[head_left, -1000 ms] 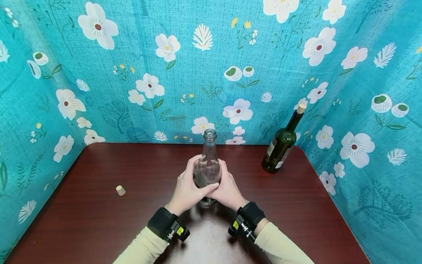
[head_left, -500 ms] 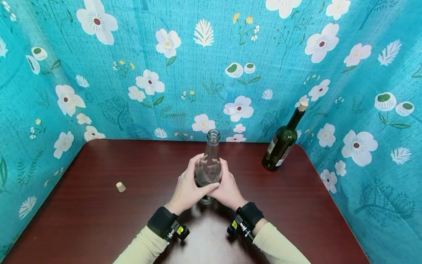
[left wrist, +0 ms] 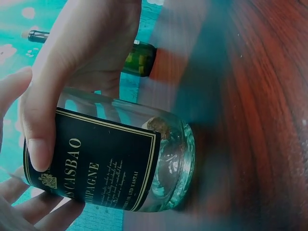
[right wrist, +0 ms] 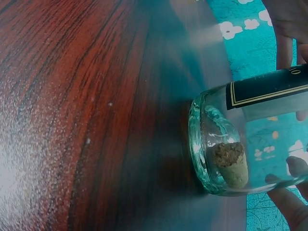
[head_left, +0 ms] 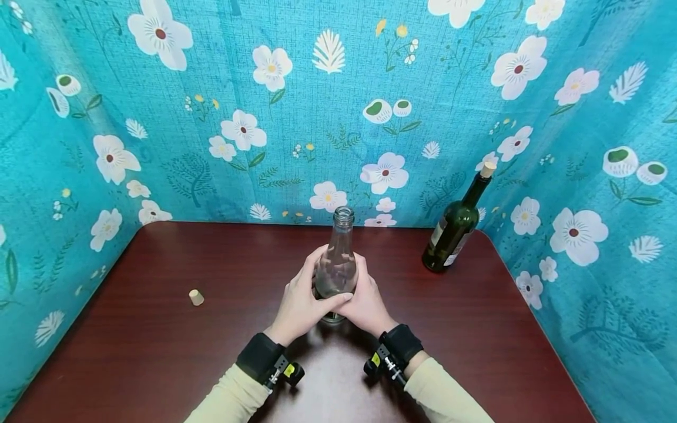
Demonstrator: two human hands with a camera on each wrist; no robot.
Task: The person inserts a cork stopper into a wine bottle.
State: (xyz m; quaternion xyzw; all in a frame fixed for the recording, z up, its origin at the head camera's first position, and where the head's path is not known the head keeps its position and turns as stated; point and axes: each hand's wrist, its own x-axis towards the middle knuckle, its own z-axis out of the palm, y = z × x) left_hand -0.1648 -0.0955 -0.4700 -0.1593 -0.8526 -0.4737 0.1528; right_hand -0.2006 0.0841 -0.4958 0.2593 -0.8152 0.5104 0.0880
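Both hands wrap the clear bottle (head_left: 337,264) at the middle of the head view, where it stands upright on the dark red surface (head_left: 158,346). The left hand (head_left: 300,302) curls its fingers (left wrist: 36,115) round the body from the left, over the black label (left wrist: 91,168). The right hand (head_left: 367,302) closes on it from the right, and the fingers of the two meet across the near side of the glass. So both sets of fingers are clamped on the bottle, not spread.

The bottle's mouth (head_left: 344,214) is open, with no stopper in the neck. The right wrist view shows a cork (right wrist: 230,161) lying inside, down at the base against the glass. A second loose cork (head_left: 196,297) sits on the surface at the left of the head view, well apart from the hands. A dark green bottle (head_left: 456,229) stands at the upper right, near the flowered blue cloth (head_left: 158,147), with its own cork (head_left: 488,170) seated in the neck.

As a judgement: the green bottle looks finished, while the clear one is only being steadied. Its neck is unstopped, the loose cork is untouched, and neither hand is free to fetch it. The cork inside the glass remains there too.
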